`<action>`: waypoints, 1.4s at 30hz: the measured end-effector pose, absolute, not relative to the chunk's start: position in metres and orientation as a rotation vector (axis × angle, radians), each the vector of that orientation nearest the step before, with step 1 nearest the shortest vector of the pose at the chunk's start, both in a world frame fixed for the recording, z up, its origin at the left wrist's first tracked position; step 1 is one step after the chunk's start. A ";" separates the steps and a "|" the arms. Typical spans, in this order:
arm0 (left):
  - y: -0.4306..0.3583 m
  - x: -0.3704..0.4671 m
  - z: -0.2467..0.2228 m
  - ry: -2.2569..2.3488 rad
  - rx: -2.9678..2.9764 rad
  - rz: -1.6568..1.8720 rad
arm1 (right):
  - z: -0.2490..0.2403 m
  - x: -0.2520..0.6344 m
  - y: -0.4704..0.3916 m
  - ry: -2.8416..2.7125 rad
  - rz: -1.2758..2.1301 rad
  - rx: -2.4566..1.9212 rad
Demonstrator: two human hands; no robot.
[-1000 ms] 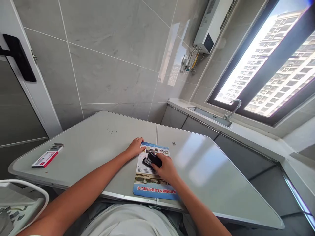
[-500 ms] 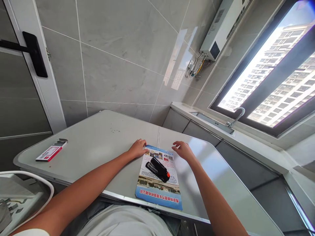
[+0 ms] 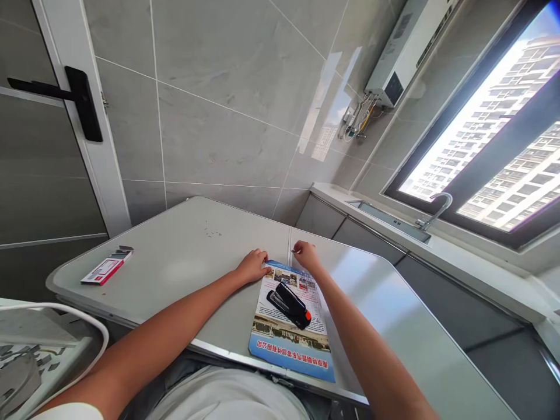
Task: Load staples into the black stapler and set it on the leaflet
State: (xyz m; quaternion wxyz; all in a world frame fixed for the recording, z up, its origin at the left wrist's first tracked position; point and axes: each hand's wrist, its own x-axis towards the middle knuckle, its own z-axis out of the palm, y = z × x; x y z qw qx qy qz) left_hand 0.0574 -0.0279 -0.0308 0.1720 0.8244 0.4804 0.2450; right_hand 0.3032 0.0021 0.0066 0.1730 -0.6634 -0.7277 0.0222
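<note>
A printed leaflet (image 3: 292, 351) with blue borders, small photos and red lettering lies upside down to me at the table's near edge. On it rests a black stapler (image 3: 289, 305) with an orange-red end, its two arms spread apart. My left hand (image 3: 252, 266) is at the leaflet's far left corner, thumb on the paper and fingers curled beside it. Just beyond the far right corner, my right hand (image 3: 307, 255) is closed, its fingertips pinching a tiny dark sliver that is too small to name.
A flat red-and-white box (image 3: 107, 266) with its end flap open lies on the table (image 3: 175, 248) at the left. Dark specks (image 3: 213, 232) dot the far part. A white cable (image 3: 98, 329) loops at lower left. Behind on the right run a counter and a sink (image 3: 389, 220).
My right hand has moved left and closed its fingers, now at the leaflet's far edge. My left hand stays at its corner. The whole view has shifted slightly.
</note>
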 end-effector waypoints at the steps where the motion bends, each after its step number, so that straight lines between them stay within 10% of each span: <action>1: -0.028 0.057 -0.031 1.365 2.347 0.692 | 0.007 0.286 0.010 -2.100 0.090 -1.845; 10: -0.026 0.055 -0.029 1.367 2.403 0.661 | 0.012 0.200 0.048 -2.276 0.390 -1.538; 36: -0.018 0.038 -0.015 2.006 2.379 0.606 | -0.026 0.335 -0.114 -2.264 0.298 -1.279; 42: -0.021 0.051 -0.022 1.375 2.590 0.649 | -0.023 0.317 -0.118 -2.132 0.229 -1.487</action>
